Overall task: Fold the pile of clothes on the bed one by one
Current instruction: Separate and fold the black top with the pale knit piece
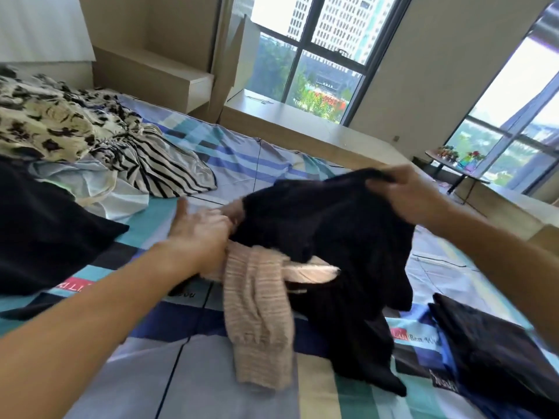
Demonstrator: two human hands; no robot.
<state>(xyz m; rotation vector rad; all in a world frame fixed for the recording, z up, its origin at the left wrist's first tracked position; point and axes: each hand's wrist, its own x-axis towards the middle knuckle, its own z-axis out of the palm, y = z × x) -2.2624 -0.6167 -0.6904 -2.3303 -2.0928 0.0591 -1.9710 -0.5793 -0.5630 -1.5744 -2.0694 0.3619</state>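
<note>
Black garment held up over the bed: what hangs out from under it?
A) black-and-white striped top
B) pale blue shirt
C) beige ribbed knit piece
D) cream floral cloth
C: the beige ribbed knit piece hangs down from beneath the black garment, whose top edge the right hand pinches.

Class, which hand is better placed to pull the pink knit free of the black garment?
Probably left: the left hand touches the pink knit; the right hand grips the far edge of the black garment.
</note>
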